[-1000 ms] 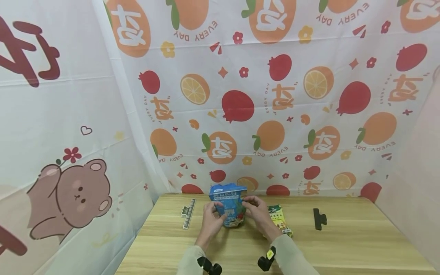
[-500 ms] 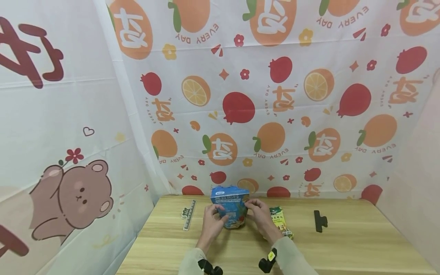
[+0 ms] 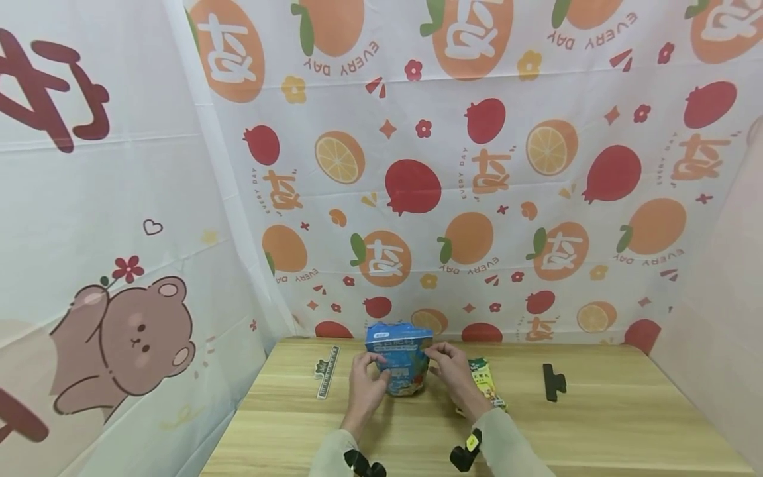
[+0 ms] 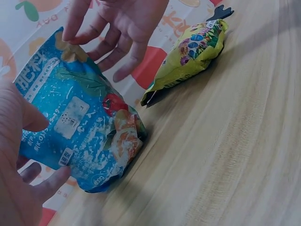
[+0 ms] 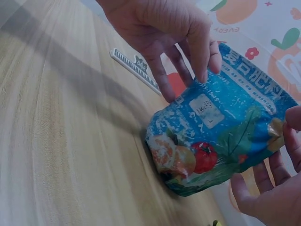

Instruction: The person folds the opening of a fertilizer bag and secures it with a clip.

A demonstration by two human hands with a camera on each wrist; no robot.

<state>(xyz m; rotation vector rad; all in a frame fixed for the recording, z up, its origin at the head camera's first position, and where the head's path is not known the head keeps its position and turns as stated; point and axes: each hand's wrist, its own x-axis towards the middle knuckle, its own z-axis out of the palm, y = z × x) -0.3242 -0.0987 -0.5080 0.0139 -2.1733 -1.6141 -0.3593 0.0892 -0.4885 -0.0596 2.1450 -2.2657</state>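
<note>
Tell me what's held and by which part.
The blue compound-fertilizer bag: the left hand holds its left side, the right hand pinches its upper right edge.

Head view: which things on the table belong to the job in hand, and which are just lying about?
In the job:
blue compound-fertilizer bag, held between both hands
left hand
right hand, pinching the bag's edge

Apparently just lying about, untouched:
yellow printed bag
black clip
ruler-like strip
</note>
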